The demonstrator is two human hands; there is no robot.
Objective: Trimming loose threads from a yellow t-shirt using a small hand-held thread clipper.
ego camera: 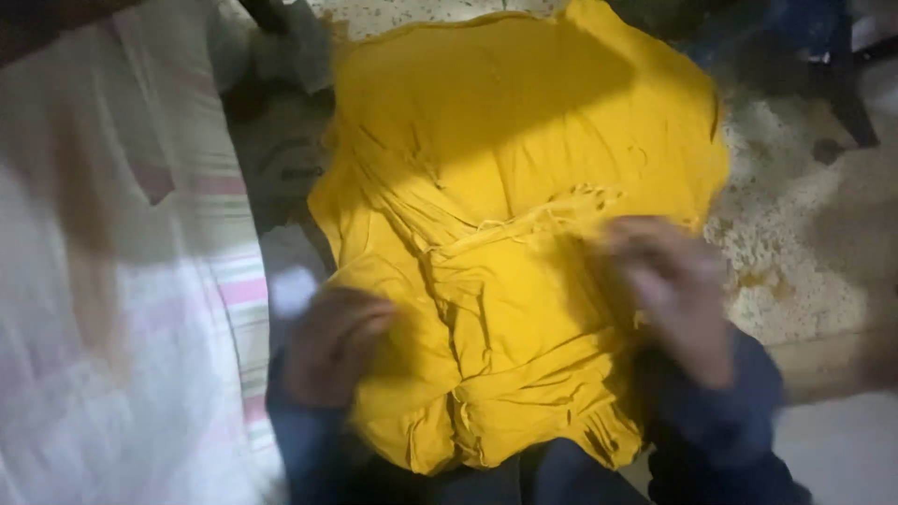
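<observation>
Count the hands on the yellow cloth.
2: the left hand at the yellow cloth's lower left edge, the right hand on its right side. Both blurred.

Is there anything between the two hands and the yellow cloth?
Nothing visible. The left hand rests on the yellow cloth at its left edge, and the blurred right hand lies over its right side.
</observation>
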